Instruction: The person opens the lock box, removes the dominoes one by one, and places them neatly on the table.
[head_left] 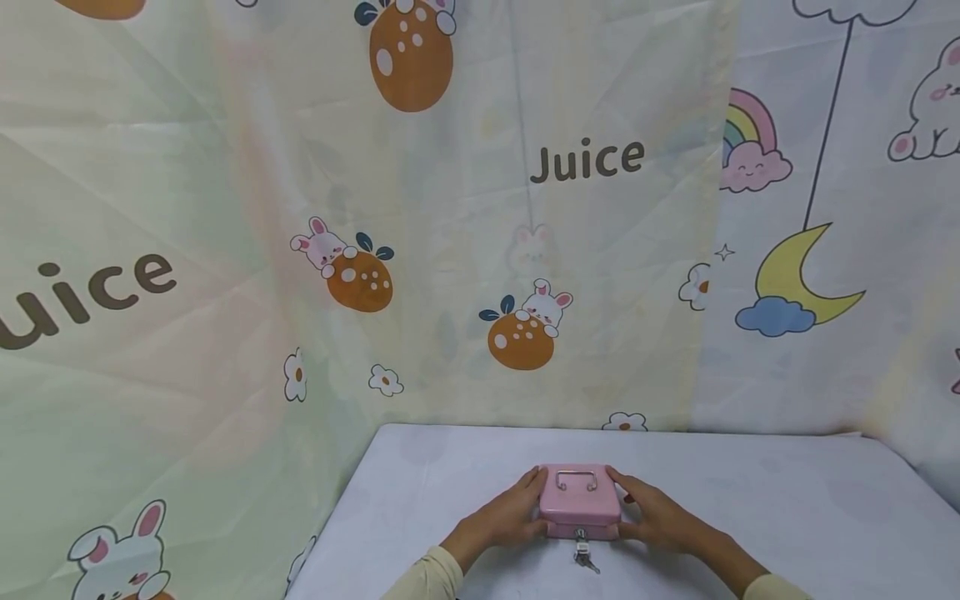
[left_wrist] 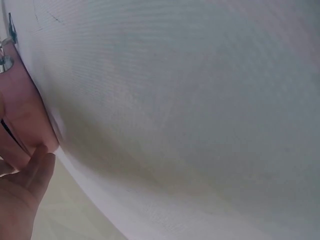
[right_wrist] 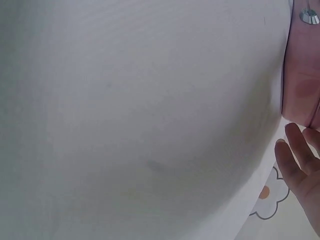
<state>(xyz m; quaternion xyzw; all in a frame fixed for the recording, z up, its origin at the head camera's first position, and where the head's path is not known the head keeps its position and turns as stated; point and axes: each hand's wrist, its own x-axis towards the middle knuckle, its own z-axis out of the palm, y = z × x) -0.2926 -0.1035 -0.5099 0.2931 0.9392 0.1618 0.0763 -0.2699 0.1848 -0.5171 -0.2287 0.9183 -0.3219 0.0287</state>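
Fingers of left hand (head_left: 510, 512) and right hand (head_left: 662, 517) curved around pink box (head_left: 579, 503) held between them, white table (head_left: 787, 500) stretched outward either side, back edge beyond fingertips, box cropped in wrist views

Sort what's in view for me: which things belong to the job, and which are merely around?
Part of the job: pink box; its metal handle; front lock; keys; left hand; right hand.

Merely around: white table; printed curtain.
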